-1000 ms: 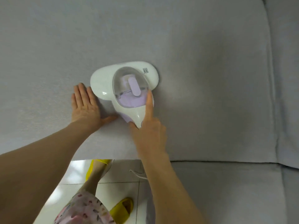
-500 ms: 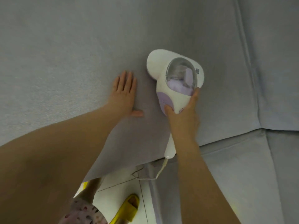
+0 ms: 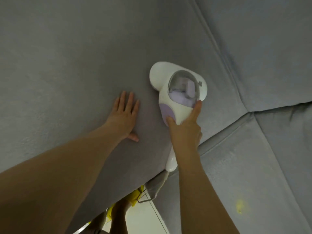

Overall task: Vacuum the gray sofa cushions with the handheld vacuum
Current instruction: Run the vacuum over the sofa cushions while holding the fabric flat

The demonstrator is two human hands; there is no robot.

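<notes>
A white handheld vacuum (image 3: 170,85) with a clear dust cup and lilac trim lies flat on the large gray sofa cushion (image 3: 84,56), near the cushion's right side. My right hand (image 3: 184,130) grips its handle, forefinger stretched along the body, thumb on the lilac panel. The handle's end sticks out below my wrist. My left hand (image 3: 124,115) presses flat on the cushion, fingers straight, a short way left of the vacuum.
A second gray cushion (image 3: 244,174) lies lower right past a seam, with a small yellow mark on it. The sofa back (image 3: 261,48) rises at the upper right. A thin white cord (image 3: 158,188) hangs from the handle toward the tiled floor, beside yellow slippers (image 3: 136,193).
The vacuum has moved to the right across the cushion and turned its head up-left. My left hand followed to the right, still flat. The view has tilted and swung.
</notes>
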